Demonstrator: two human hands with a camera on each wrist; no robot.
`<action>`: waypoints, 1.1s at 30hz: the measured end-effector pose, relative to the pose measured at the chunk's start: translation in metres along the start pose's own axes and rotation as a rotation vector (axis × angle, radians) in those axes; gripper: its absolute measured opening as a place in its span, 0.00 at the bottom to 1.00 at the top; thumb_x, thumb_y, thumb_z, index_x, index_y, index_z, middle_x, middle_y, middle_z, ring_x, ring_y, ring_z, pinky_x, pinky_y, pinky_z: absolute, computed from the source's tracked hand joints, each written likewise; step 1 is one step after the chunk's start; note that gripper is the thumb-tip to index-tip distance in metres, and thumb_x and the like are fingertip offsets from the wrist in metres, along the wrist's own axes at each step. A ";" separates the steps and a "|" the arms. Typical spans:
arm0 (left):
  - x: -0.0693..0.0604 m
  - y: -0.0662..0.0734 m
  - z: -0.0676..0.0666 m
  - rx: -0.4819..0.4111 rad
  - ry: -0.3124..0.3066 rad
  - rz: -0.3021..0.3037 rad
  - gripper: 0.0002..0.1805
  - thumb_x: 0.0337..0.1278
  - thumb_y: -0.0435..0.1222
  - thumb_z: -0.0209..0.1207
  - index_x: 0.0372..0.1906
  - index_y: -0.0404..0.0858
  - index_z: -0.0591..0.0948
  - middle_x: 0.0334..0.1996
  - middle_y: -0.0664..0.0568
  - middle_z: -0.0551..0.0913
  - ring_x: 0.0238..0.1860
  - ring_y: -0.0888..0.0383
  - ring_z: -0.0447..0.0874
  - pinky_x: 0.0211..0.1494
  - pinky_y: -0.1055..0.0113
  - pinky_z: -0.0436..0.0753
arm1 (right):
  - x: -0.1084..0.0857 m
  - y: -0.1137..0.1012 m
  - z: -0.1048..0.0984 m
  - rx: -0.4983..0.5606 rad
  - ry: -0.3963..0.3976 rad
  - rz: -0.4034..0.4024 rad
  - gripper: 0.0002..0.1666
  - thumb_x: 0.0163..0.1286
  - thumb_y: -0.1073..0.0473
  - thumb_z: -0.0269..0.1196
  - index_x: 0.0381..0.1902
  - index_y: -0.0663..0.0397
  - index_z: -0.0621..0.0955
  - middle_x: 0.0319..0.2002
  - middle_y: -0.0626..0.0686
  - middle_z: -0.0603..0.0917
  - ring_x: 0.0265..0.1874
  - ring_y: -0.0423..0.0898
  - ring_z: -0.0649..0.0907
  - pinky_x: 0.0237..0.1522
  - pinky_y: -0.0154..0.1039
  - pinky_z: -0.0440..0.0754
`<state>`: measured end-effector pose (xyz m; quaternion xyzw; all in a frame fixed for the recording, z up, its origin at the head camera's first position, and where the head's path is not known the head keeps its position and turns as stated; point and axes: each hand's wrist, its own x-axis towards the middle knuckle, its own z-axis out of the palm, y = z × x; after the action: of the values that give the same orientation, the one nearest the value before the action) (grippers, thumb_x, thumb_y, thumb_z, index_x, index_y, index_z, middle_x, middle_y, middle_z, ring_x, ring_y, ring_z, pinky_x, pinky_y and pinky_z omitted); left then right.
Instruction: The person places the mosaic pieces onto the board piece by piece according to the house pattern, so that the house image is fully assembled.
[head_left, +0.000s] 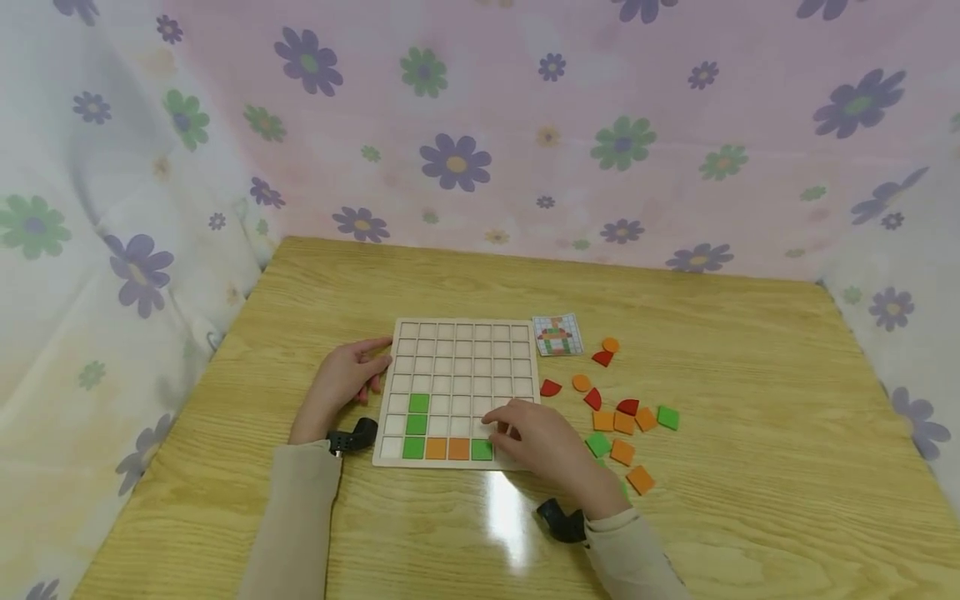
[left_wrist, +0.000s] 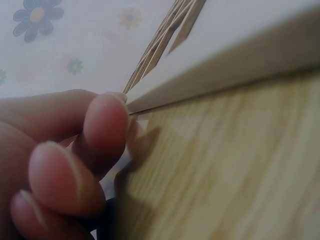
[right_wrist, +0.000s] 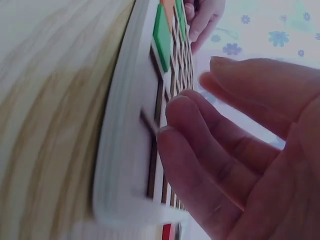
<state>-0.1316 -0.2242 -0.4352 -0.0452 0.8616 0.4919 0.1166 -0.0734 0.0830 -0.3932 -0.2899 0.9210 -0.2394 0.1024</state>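
Note:
A wooden grid board (head_left: pixel 442 384) holds an L of squares: three green ones (head_left: pixel 416 424) stacked in a column, then two orange (head_left: pixel 458 449) and another green (head_left: pixel 482 450) along the bottom row. My left hand (head_left: pixel 344 381) touches the board's left edge; in the left wrist view its fingertips (left_wrist: pixel 106 117) meet the side of the board (left_wrist: pixel 225 70). Over the lower right cells is my right hand (head_left: pixel 543 442), close to the last green square. The right wrist view has its fingers (right_wrist: pixel 187 115) loosely bent over the frame (right_wrist: pixel 125 150), with no piece visible between them.
Right of the board lie loose orange squares (head_left: pixel 622 452), green squares (head_left: pixel 667 417), red quarter pieces (head_left: pixel 551 388) and orange rounds (head_left: pixel 581 383). A small pattern card (head_left: pixel 558 335) touches or nearly touches the board's upper right corner. Flowered cloth (head_left: pixel 525 167) hangs behind the wooden table (head_left: pixel 750 400).

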 end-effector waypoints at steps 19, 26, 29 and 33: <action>0.000 -0.002 0.001 -0.031 0.008 0.006 0.22 0.57 0.48 0.54 0.58 0.54 0.72 0.16 0.44 0.78 0.08 0.57 0.67 0.14 0.59 0.74 | -0.030 0.039 -0.011 0.026 0.099 0.067 0.08 0.61 0.58 0.61 0.39 0.42 0.82 0.35 0.37 0.80 0.32 0.33 0.75 0.35 0.34 0.76; 0.000 -0.001 0.002 -0.049 0.014 -0.011 0.21 0.57 0.48 0.55 0.57 0.55 0.72 0.17 0.43 0.78 0.08 0.56 0.67 0.14 0.59 0.74 | -0.042 0.058 -0.023 0.050 0.074 0.094 0.09 0.62 0.56 0.59 0.41 0.41 0.82 0.38 0.37 0.80 0.35 0.34 0.77 0.38 0.36 0.77; 0.000 -0.001 0.002 -0.053 0.008 -0.013 0.21 0.57 0.48 0.55 0.57 0.55 0.72 0.17 0.43 0.78 0.08 0.56 0.67 0.14 0.59 0.74 | -0.047 0.067 -0.028 0.026 0.072 0.116 0.09 0.62 0.55 0.60 0.41 0.41 0.82 0.36 0.37 0.80 0.33 0.33 0.77 0.35 0.35 0.76; 0.000 0.000 0.000 -0.060 0.003 0.001 0.22 0.57 0.48 0.55 0.57 0.54 0.72 0.17 0.43 0.78 0.08 0.56 0.67 0.14 0.59 0.74 | -0.053 0.080 -0.036 0.035 0.065 0.141 0.10 0.61 0.55 0.61 0.41 0.42 0.82 0.36 0.38 0.80 0.31 0.34 0.75 0.34 0.34 0.76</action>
<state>-0.1315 -0.2239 -0.4356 -0.0490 0.8466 0.5177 0.1136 -0.0810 0.1849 -0.3996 -0.2144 0.9377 -0.2567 0.0942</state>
